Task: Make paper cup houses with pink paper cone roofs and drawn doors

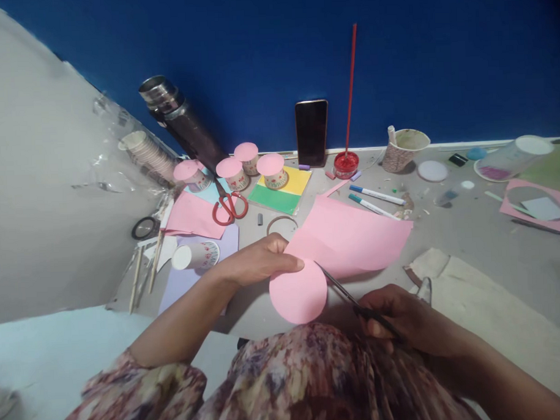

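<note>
Between thumb and fingers, my left hand (272, 259) pinches a sheet of pink paper (354, 235) at the spot where a nearly complete pink circle (297, 295) joins it. My right hand (394, 316) grips a pair of dark scissors (342, 289); the blade tips touch the paper at the circle's upper right edge. Part of the scissors' handle is hidden by my fingers. Beyond the left hand stand several short paper cups with pink round tops, one of them a cup (273, 173) on a green and yellow packet (284, 194).
Red-handled scissors (229, 209) and a cup on its side (194, 256) lie at left. A dark flask (185, 121) and a phone (311, 132) lean at the back. Markers (375, 195), a paste pot (346, 165), a cup (404, 150) and a cloth (485, 307) are to the right.
</note>
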